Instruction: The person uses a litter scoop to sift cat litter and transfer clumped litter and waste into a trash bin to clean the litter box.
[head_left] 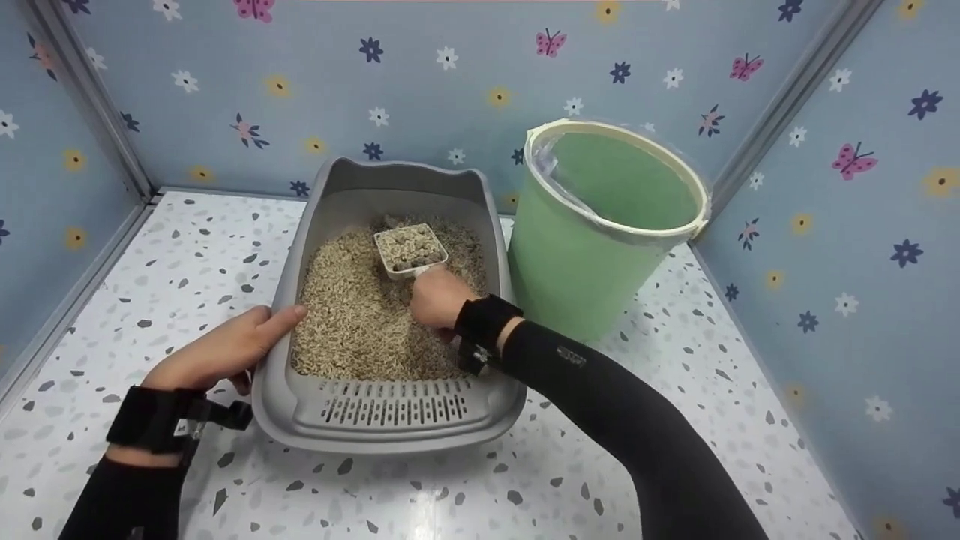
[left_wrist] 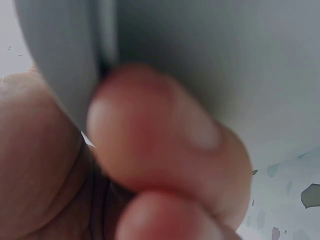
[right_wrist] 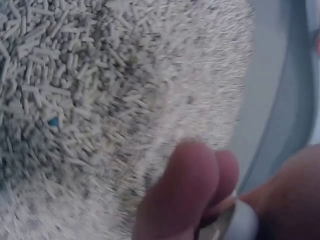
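A grey litter box (head_left: 390,433) holds tan pellet litter (head_left: 341,300), darker toward the back and right side. My left hand (head_left: 225,345) grips the box's left rim, thumb over the top and fingers curled beneath the edge; the left wrist view shows the fingertips (left_wrist: 150,120) against the grey underside. Over the litter, my right hand (head_left: 442,296) holds a white litter scoop (head_left: 411,247) by its handle. Pellets and a few darker clumps lie in the scoop. In the right wrist view the fingers wrap the white handle (right_wrist: 242,222), and the scoop's head is out of sight.
A green bucket (head_left: 585,277) with a cream rim and a clear plastic liner stands right beside the box. Patterned blue panels (head_left: 420,82) enclose the speckled white surface (head_left: 202,262) at the back and both sides. The box's front has a slotted ledge.
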